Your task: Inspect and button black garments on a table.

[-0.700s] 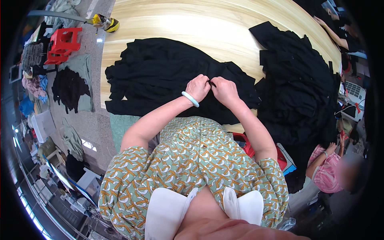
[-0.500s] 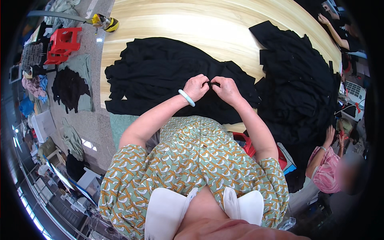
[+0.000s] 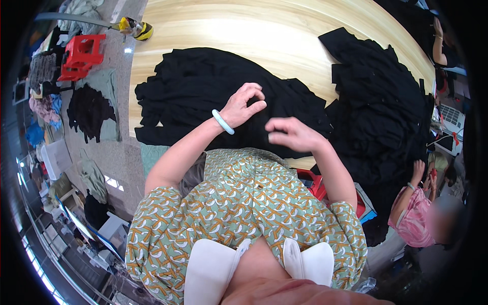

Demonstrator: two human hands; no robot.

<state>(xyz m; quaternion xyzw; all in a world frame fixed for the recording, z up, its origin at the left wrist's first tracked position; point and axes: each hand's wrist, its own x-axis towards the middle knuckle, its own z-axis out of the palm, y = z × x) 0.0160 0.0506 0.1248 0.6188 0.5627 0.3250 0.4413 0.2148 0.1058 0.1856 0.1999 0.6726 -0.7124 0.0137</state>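
Observation:
A black garment (image 3: 198,81) lies spread across the wooden table in front of me, its outline jagged at the left end. Over its middle is my left hand (image 3: 243,105), fingers bent and thumb apart, with nothing visible in them. A pale bangle (image 3: 223,122) circles that wrist. My right hand (image 3: 294,134) is over the garment's near edge, slightly blurred, its thumb and fingers parted and nothing seen between them. The two hands are apart from each other. Whether the left fingertips touch the cloth, I cannot tell.
A heap of black garments (image 3: 376,107) covers the table's right side. The pale wooden table (image 3: 244,30) stretches beyond. At left are a red stool (image 3: 83,53) and a pole wrapped in yellow and black (image 3: 138,29). A person in pink (image 3: 414,213) works at the right.
My hands had been pinching the dark cloth together. Now they have let go and drawn apart, the right one moving nearer to me and the left one slightly leftward.

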